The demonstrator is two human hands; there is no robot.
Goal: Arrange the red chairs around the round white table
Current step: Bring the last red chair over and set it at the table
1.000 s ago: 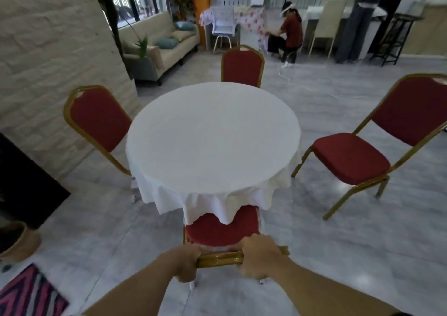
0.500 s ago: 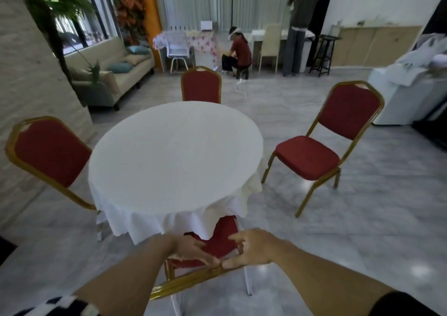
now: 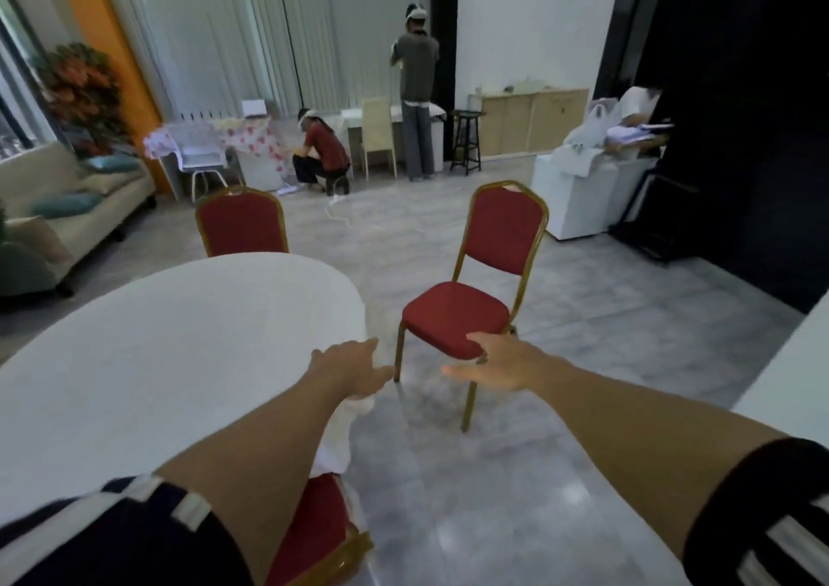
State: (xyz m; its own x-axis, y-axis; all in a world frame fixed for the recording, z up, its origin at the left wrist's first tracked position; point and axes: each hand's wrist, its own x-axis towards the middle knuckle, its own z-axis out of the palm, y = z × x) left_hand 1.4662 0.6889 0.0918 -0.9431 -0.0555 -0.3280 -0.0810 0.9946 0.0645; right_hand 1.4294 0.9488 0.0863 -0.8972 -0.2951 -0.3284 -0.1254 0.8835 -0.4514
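Where hands (image 3: pixel 430 368) reach, table (image 3: pixel 157 338) flanks chair (image 3: pixel 475 298).

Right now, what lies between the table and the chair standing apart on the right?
Only bare grey floor, as the head view shows. The table and that chair stand apart; both hands, left and right, reach toward it.

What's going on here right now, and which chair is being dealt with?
A person is setting red chairs around the round white table. Both hands are empty and open: the left hand and right hand reach toward the chair standing apart on the right, not yet touching it. The near chair sits tucked under the cloth, and the far chair stands behind the table.
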